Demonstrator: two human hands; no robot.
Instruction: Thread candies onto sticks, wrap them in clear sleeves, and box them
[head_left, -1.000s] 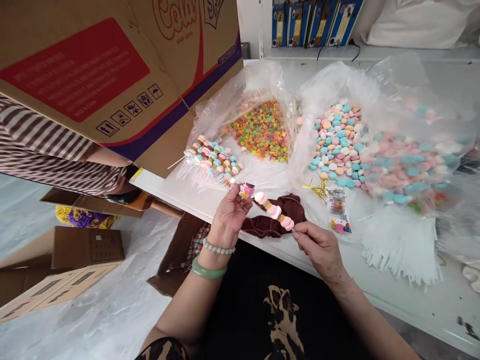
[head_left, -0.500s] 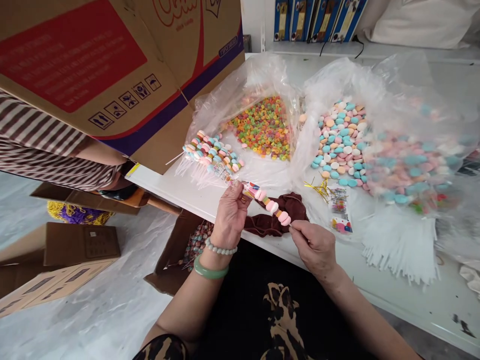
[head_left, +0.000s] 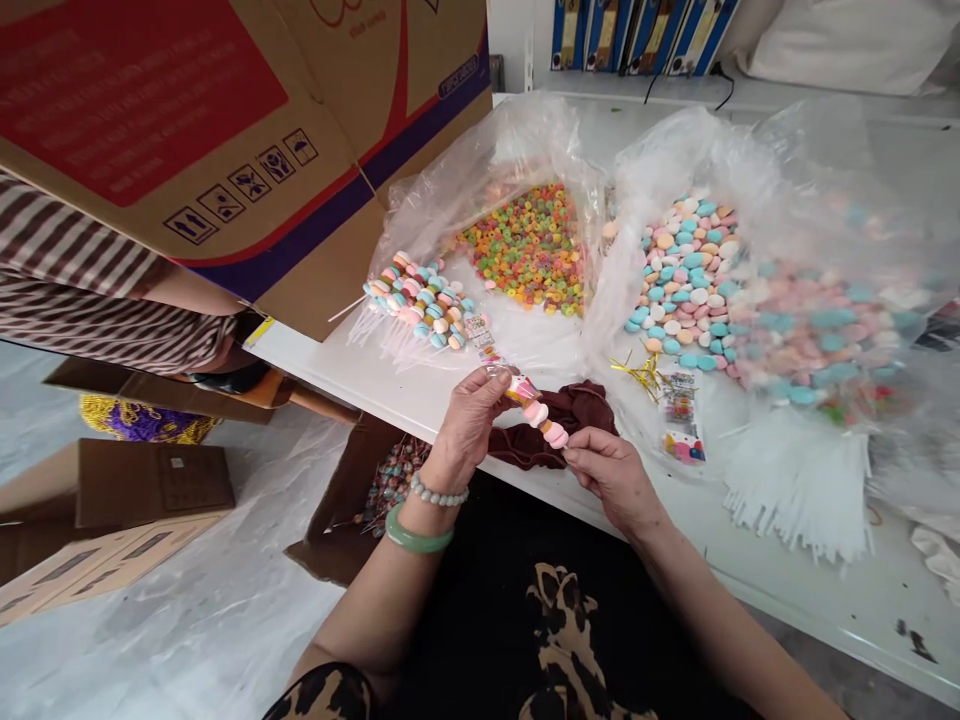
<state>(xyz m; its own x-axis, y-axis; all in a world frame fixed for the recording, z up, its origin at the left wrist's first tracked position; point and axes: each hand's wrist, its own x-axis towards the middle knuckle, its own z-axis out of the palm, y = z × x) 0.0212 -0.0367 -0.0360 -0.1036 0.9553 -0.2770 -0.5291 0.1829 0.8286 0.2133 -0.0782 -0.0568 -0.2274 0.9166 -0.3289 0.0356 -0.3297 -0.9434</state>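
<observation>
My left hand [head_left: 474, 408] is closed on a small clear printed wrapper [head_left: 525, 390], pinching it between thumb and fingers. The wrapper covers the upper part of a candy skewer [head_left: 555, 434], whose pink, white and brownish candies show below its mouth. With thumb and forefinger, my right hand [head_left: 613, 478] pinches the lower end of the skewer; the stick itself is mostly hidden. Just beyond my left hand lies a pile of candy skewers [head_left: 420, 300] with white sticks. A brown cloth [head_left: 589, 408] rests on the table behind the wrapper.
A bag of ring candies [head_left: 536, 245] and a bag of pastel candies [head_left: 686, 275] lie open at the back. Gold twist ties [head_left: 637, 375], printed wrappers [head_left: 681, 415] and white sticks [head_left: 802, 490] are to the right. A large carton [head_left: 315, 260] stands left, beside another person's striped clothing [head_left: 82, 260].
The wrapper now covers more of the skewer, and fewer candies show bare. My right hand has moved slightly up and left, closer to my left hand.
</observation>
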